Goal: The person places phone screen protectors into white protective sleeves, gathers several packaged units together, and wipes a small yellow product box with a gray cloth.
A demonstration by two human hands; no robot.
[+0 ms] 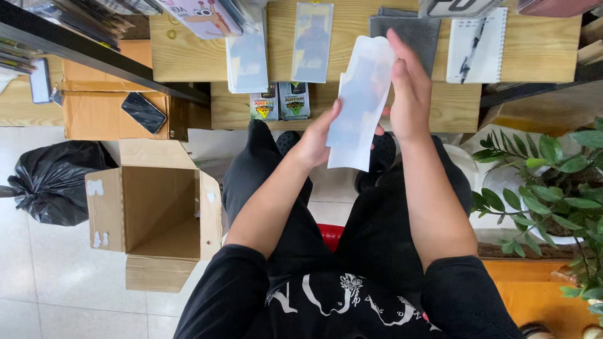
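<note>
- Head view: the person sits looking down over their lap, and both hands hold a white paper sleeve [357, 103] up in the air between the knees and the near edge of the wooden desk [540, 47].
- The left hand [317, 139] has its grip closed on the sleeve's lower left edge, thumb lying up along the front face and the other fingers hidden behind it.
- The right hand [408, 91] rests against the sleeve's right side with the fingers stretched up along its far end; its grip looks closed on the edge, though the contact on the back cannot be seen.
- The sleeve is long, flat and tilted, its top leaning right. It seems light and thin, likely to bend or crease if pinched hard, and its smooth face may slip; holding it by the long edges, as both hands do here, looks the safest way.
- On the desk beyond lie more flat packets [312, 41], a grey cloth [411, 31] just behind the right hand, a spiral notebook [477, 44] to the far right, and two small printed packs [281, 102] on the lower step.
- On the floor to the left stands an open cardboard box [154, 213], and left of it a black rubbish bag [53, 179]. A dark phone [143, 112] lies on another carton.
- A leafy green plant [553, 182] fills the right side.
</note>
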